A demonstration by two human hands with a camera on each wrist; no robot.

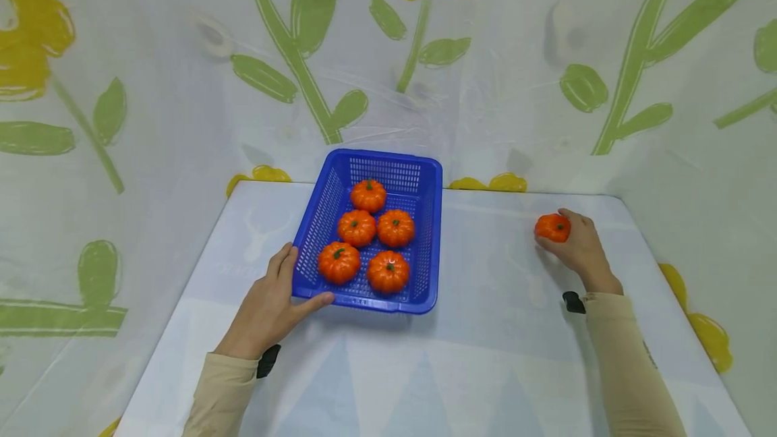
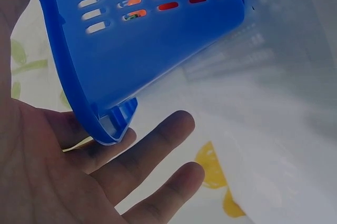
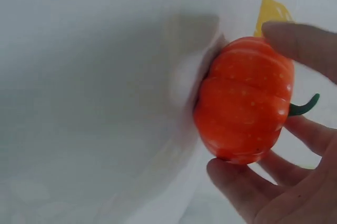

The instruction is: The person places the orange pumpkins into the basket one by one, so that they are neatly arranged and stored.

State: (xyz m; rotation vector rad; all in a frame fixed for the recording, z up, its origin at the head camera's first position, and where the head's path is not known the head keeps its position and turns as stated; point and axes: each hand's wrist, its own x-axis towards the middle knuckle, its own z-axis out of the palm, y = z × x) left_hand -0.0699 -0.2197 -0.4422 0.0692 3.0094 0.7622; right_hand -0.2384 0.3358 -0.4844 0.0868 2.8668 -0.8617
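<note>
My right hand (image 1: 581,253) pinches a small orange toy pumpkin (image 1: 550,228) at the right of the table. In the right wrist view the pumpkin (image 3: 245,103) sits between thumb and fingers, its green stem facing the palm and its underside close against the white surface. My left hand (image 1: 267,309) touches the near left corner of a blue plastic basket (image 1: 439,235), the thumb at the near rim and the fingers at the left side. From the left wrist view, its fingers (image 2: 152,153) spread out straight by the basket corner. Several like pumpkins (image 1: 388,272) lie in the basket.
A pale cloth with light blue triangles covers the table (image 1: 485,356). Behind and around it hangs a white curtain (image 1: 504,86) with green stems and yellow flowers. The basket stands left of the middle, near the table's far edge.
</note>
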